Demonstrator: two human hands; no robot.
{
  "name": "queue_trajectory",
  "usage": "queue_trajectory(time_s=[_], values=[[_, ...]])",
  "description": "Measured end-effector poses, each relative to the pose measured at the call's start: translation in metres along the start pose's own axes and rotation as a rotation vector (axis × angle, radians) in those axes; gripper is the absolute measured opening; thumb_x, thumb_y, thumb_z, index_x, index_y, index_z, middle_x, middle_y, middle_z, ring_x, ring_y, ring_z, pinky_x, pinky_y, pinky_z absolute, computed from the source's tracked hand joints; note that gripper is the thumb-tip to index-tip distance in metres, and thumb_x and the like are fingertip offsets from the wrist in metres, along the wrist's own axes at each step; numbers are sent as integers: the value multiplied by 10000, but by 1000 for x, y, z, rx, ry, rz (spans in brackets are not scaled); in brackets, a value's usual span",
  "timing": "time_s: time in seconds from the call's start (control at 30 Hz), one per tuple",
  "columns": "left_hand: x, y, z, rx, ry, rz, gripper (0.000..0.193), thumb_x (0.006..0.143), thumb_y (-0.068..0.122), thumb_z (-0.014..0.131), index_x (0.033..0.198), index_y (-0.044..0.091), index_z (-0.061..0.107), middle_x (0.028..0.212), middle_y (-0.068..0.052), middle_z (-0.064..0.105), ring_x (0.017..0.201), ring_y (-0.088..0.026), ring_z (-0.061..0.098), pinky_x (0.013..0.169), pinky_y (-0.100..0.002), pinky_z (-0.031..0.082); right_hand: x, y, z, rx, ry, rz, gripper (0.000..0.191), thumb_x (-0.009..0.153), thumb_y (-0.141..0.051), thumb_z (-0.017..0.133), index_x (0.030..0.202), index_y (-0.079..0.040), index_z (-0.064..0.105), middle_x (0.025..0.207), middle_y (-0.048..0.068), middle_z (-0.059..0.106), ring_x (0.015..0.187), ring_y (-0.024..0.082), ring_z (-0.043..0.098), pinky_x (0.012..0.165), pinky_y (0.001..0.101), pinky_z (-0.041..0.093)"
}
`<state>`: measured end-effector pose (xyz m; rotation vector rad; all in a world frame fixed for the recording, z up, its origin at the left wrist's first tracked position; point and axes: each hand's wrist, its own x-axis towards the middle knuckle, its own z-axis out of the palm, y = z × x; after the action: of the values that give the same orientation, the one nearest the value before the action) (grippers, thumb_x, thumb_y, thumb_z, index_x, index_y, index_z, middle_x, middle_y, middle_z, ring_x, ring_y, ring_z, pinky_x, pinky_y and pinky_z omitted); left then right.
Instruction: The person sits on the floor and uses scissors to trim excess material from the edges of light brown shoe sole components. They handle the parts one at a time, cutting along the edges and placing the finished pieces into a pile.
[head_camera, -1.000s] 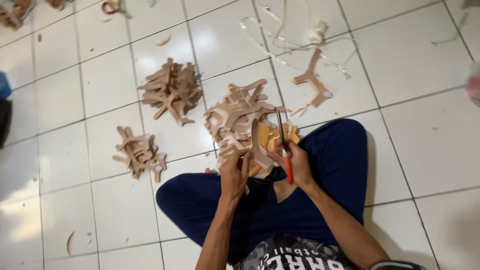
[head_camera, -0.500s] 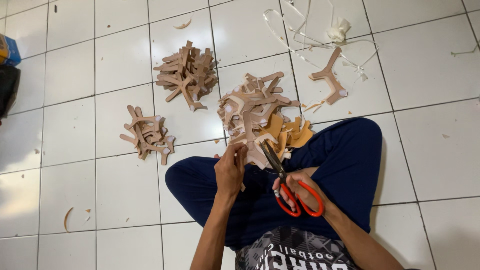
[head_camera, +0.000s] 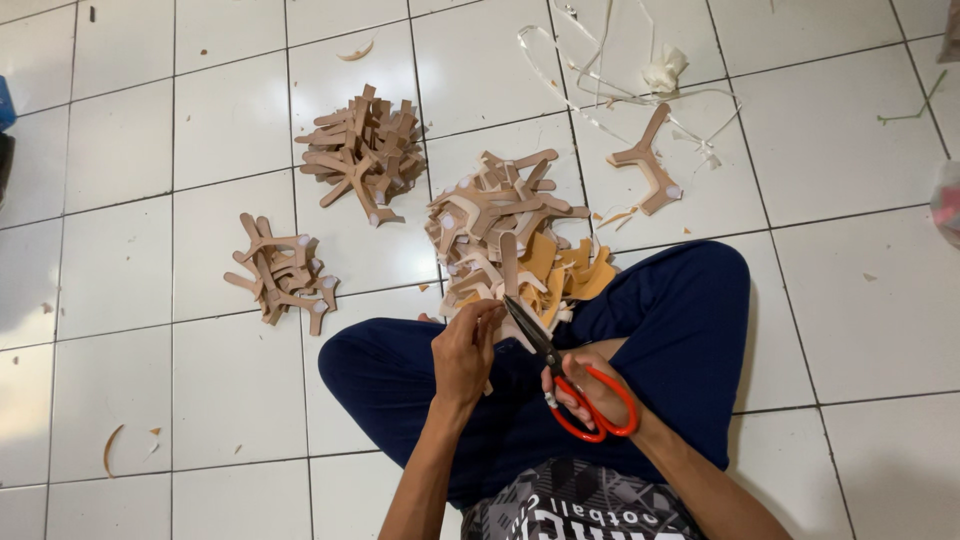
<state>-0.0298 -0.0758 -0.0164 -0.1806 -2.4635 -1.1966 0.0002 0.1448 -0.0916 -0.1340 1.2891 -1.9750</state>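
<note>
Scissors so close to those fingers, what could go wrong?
1. The scissors in the right hand point their blades at the left hand, which pinches a small tan piece right beside the blades. A slip could nick a finger.
2. The piece is small and held at one end, so it may twist and get cut crooked.
3. The pile of cut pieces lies against the legs; a knee shift might scatter it.
</note>
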Motion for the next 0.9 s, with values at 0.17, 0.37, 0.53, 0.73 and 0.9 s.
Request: queue_trajectory(time_s=[0.17, 0.37, 0.53, 0.73, 0.9], values=[[5, 5, 6, -45, 9, -16, 162, 957, 3, 669, 1108, 61, 669, 967, -119, 769, 816, -242, 785, 664, -339, 598, 3, -2, -5, 46, 70, -105, 605, 1001, -596, 504, 894, -10, 612, 561, -33, 490, 373, 42, 428, 341, 194, 382], [7, 10, 9, -101, -101, -110, 158, 974, 67, 684, 1129, 94, 703, 923, -113, 778, 758, -196, 787, 621, -308, 603, 14, -27, -10, -207, 348, -436, 327, 977, -314, 705, 997, -6, 596, 779, -16, 533, 678, 57, 487, 609, 200, 420], [6, 21, 3, -149, -208, -299, 264, 940, 121, 759, 1188, 79, 682, 919, -105, 795, 697, -161, 748, 592, -296, 575, 23, -41, -13, -200, 462, -348, 227, 883, -127, 745, 1036, -19, 617, 846, -13, 569, 742, 65, 542, 668, 215, 465], [0, 9, -16, -839, -190, -624, 488, 913, 71, 719, 1353, -29, 533, 1003, -119, 693, 935, -148, 719, 845, -262, 611, 34, -44, -26, -235, 656, -436, 267, 917, -150, 761, 1110, -22, 627, 830, -5, 569, 690, 72, 530, 610, 221, 454], [-2, -1, -10, -765, -33, -625, 384, 943, 85, 689, 1277, -91, 615, 1080, -127, 728, 959, -153, 711, 852, -265, 603, 27, -37, -11, -601, 712, -646, 506, 839, -280, 872, 1169, 33, 651, 924, 43, 730, 802, 77, 649, 685, 237, 537]])
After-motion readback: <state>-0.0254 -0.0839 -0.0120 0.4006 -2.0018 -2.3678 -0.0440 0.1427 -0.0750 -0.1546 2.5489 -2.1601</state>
